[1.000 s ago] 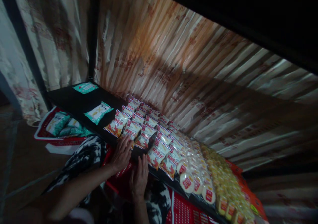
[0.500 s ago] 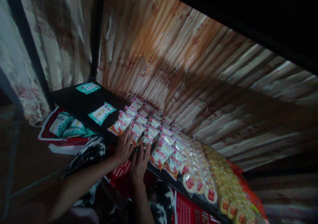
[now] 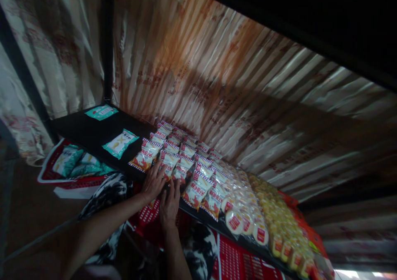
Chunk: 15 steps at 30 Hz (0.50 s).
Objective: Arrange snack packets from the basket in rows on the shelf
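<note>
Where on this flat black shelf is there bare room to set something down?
The shelf is bare between its two flat teal plastic packets and left of them. Rightward it is crowded: red-and-white plastic snack bags, round white packets, small yellow packets.

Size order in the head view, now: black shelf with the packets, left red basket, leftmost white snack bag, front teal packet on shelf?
1. Black shelf
2. Left red basket
3. Leftmost white snack bag and front teal packet: too alike to rank
</note>
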Motion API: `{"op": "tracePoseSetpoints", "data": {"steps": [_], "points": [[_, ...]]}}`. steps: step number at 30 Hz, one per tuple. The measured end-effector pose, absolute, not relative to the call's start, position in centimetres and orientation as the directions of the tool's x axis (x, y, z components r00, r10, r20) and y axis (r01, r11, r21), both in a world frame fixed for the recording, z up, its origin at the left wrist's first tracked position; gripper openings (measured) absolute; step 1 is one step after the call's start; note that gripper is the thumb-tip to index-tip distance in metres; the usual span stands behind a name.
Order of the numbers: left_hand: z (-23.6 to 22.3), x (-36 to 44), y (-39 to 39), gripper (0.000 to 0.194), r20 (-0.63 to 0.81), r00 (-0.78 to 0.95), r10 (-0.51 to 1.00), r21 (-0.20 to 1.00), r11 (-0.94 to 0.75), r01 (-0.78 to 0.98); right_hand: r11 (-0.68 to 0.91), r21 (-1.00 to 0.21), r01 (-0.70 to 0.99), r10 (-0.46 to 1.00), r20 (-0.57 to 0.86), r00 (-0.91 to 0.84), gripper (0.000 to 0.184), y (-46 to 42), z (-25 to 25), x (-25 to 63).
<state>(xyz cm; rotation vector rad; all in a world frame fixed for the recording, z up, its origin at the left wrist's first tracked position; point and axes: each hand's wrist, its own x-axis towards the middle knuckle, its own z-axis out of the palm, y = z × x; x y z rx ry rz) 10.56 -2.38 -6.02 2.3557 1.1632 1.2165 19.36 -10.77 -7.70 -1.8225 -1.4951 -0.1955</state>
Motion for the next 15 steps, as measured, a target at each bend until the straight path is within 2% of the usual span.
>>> {"op": "tracePoseSetpoints", "data": {"steps": [5,10,15], "points": [[-6.3,10.7,-2.1,0.046,0.57,0.324,0.755,0.524,-0.638,0.565,-0.007,-0.421,0.907,0.755,0.592,0.281,0.041,-10.7,-7.1,19.4],[-6.9,10.6,-2.1,0.044,0.591,0.311,0.745,0.534,-0.65,0.541,0.083,-0.308,0.948,0.731,0.665,0.152,0.041,-9.5,-6.0,19.3],[-6.2,9.9,-2.2,0.045,0.673,0.225,0.705,0.514,-0.664,0.542,0.043,-0.234,0.971,0.726,0.676,0.13,0.044,-7.9,-5.2,19.1]]}}
